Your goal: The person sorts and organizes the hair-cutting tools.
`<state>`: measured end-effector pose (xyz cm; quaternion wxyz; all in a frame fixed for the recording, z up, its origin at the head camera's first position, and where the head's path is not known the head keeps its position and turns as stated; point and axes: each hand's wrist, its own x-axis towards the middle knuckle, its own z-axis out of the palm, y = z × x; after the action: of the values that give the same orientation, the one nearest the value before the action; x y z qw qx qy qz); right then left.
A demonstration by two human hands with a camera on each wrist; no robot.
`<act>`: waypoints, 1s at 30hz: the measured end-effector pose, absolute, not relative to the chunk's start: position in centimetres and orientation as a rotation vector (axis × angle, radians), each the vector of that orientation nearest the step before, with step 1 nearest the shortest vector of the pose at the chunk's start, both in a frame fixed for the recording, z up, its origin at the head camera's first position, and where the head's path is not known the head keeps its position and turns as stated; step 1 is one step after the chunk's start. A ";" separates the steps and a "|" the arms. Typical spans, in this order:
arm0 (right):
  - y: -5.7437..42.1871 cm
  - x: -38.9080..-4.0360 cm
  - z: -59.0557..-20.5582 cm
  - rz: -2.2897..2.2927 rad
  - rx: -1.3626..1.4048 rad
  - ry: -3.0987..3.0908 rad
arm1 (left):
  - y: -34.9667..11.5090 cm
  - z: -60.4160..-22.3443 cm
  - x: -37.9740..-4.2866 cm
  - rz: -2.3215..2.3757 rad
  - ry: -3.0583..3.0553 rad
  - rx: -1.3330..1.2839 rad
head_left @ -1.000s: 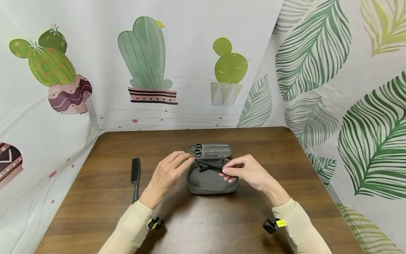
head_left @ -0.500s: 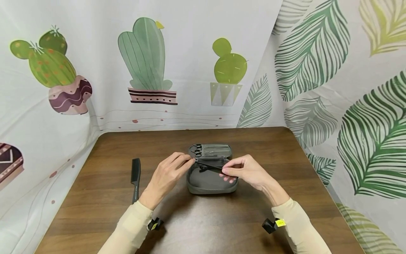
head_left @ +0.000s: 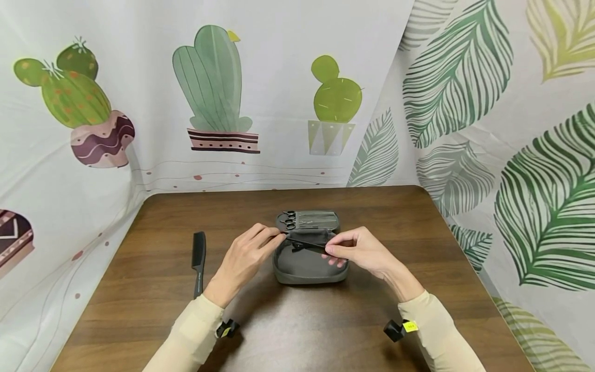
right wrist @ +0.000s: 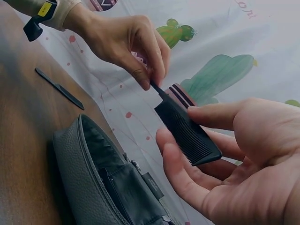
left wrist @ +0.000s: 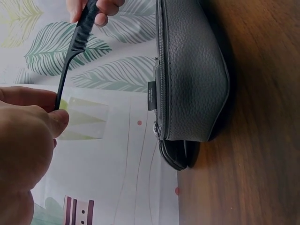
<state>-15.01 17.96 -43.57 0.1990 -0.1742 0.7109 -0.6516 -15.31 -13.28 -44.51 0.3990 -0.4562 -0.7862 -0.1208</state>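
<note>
A black tail comb (right wrist: pixel 185 131) hangs in the air between both hands, above an open grey zip case (head_left: pixel 309 268). My left hand (head_left: pixel 248 253) pinches the thin tail end between thumb and fingertips. At the toothed end, my right hand (head_left: pixel 360 250) holds the comb with its thumb on one side and fingers on the other. In the left wrist view the tail slants down into the left fingertips (left wrist: pixel 58 119). The case's pebbled outer wall (left wrist: pixel 197 70) and zip show beside the comb there. Scissors (head_left: pixel 290 219) sit in the case's raised lid.
A second black comb (head_left: pixel 199 258) with a wide handle lies on the wooden table (head_left: pixel 153 248), left of my left hand. Inside the case are a dark strap or clip (head_left: pixel 299 247) and an inner pocket (right wrist: pixel 126 187). A printed curtain (head_left: pixel 279 93) stands behind the table.
Both hands stay almost in place around the comb. The comb's tail end shifts only very slightly; the case and the comb on the table have not moved.
</note>
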 end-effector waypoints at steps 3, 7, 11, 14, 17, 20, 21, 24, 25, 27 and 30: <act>17.9 -14.9 -43.5 -1.788 -0.507 2.022 | -13.4 -44.6 -15.2 -0.300 -2.008 -1.149; 17.9 -14.9 -43.6 -1.719 -0.552 2.099 | -13.5 -44.7 -15.1 -0.297 -2.038 -1.139; 17.9 -14.8 -43.8 -1.659 -0.600 2.188 | -13.7 -44.9 -15.1 -0.304 -2.058 -1.133; 17.9 -14.7 -43.8 -1.660 -0.639 2.230 | -13.7 -44.9 -15.0 -0.315 -2.068 -1.124; 17.9 -14.7 -43.9 -1.698 -0.688 2.259 | -13.8 -44.9 -14.9 -0.313 -2.079 -1.110; 17.9 -14.8 -44.0 -1.737 -0.731 2.318 | -14.0 -44.9 -14.9 -0.309 -2.095 -1.096; 18.0 -14.8 -44.1 -1.753 -0.740 2.343 | -14.1 -44.9 -14.8 -0.306 -2.103 -1.092; 18.0 -14.9 -44.3 -1.788 -0.765 2.444 | -14.3 -44.9 -14.8 -0.294 -2.128 -1.080; 18.0 -14.9 -44.4 -1.796 -0.770 2.479 | -14.4 -44.9 -14.7 -0.287 -2.138 -1.075; 18.2 -14.9 -44.7 -1.787 -0.780 2.568 | -14.6 -44.8 -14.7 -0.272 -2.163 -1.064; 18.5 -14.9 -45.2 -1.694 -0.770 2.757 | -14.9 -44.7 -14.5 -0.262 -2.199 -1.046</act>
<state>-14.85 18.45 -45.16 -0.0918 -0.2305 0.8254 -0.5071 -14.53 -14.86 -44.74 0.3391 -0.4018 -0.8447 -0.1007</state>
